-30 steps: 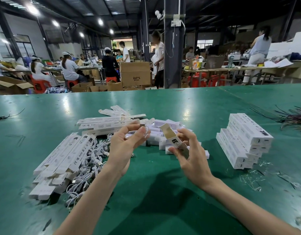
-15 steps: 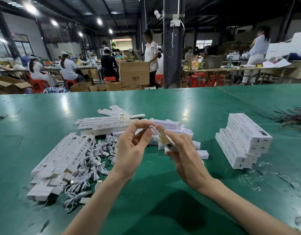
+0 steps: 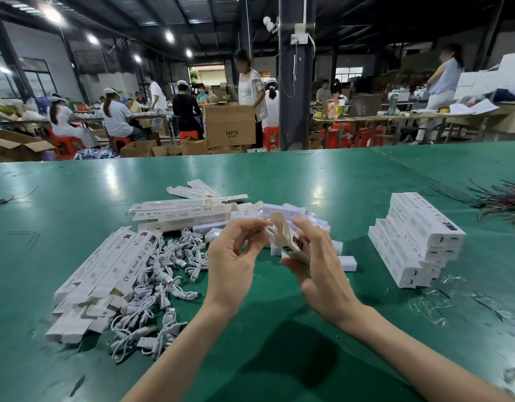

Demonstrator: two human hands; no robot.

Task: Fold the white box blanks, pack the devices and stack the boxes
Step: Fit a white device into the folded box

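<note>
**While both hands close on one box, its far end stays out of sight**

Where the table's (image 3: 279,358) left side begins, flat box blanks (image 3: 105,271) lie fanned, their near ends overlapping so that no count is possible. Just right of them a tangle of white cables (image 3: 169,274) partly covers the blanks' edges. Bare green surface lies open on the near side and far beyond the piles.

The left hand (image 3: 233,262) is raised above the table, palm turned right, its thumb and curled fingers pinching the upper flap of a half-folded box (image 3: 282,236). Anything small between the fingertips is hidden. The right hand (image 3: 323,274) cradles the box's lower part, fingers wrapped round it, covering its base.

Behind both hands, white devices (image 3: 285,210) are largely blocked from view.

Well apart to the right stands a stack of boxes (image 3: 418,242), with crumpled clear wrap (image 3: 430,306) near it. Dark wires (image 3: 503,201) are cut off by the right edge.
</note>
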